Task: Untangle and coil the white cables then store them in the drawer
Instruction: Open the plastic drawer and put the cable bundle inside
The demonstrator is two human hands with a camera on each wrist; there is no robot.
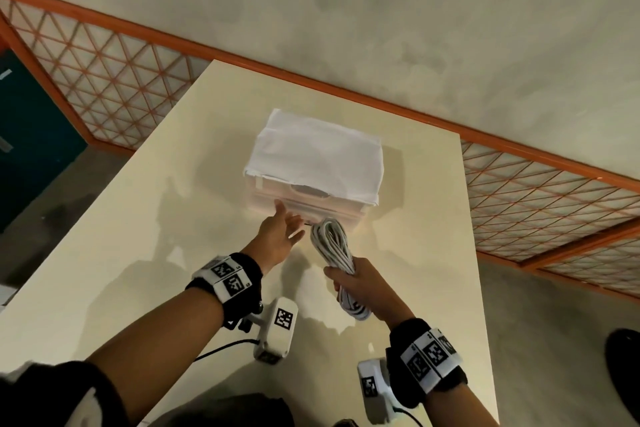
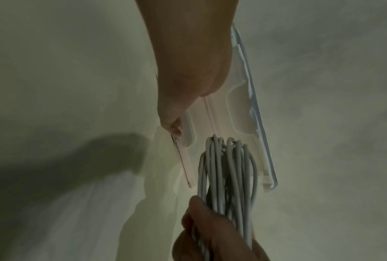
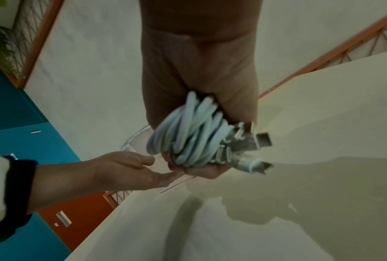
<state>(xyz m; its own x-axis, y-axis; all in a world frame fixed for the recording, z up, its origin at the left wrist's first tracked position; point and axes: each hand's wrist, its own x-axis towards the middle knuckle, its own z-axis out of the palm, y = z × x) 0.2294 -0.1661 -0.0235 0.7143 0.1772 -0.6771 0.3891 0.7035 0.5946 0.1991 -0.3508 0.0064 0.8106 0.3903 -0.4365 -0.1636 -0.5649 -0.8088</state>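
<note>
A translucent drawer unit [image 1: 322, 208] with a white cloth [image 1: 311, 152] draped over it stands mid-table. My left hand [image 1: 282, 229] reaches to its lower drawer front, palm turned up, fingers loosely spread, thumb tip touching the front [image 2: 219, 120]. The left hand [image 2: 188, 79] hides its own fingers in the left wrist view. My right hand [image 1: 356, 281] grips a coiled bundle of white cable [image 1: 332, 243] just right of the left hand, its loops pointing at the drawers. The coil [image 3: 188, 134] shows metal plugs [image 3: 261, 141] at one end.
The cream table [image 1: 138, 218] ends close on the right and behind the drawer unit. An orange mesh railing [image 1: 104, 87] runs beyond it, with a teal cabinet [image 1: 27, 149] at far left. A dark round object [image 1: 623, 364] sits on the floor at right.
</note>
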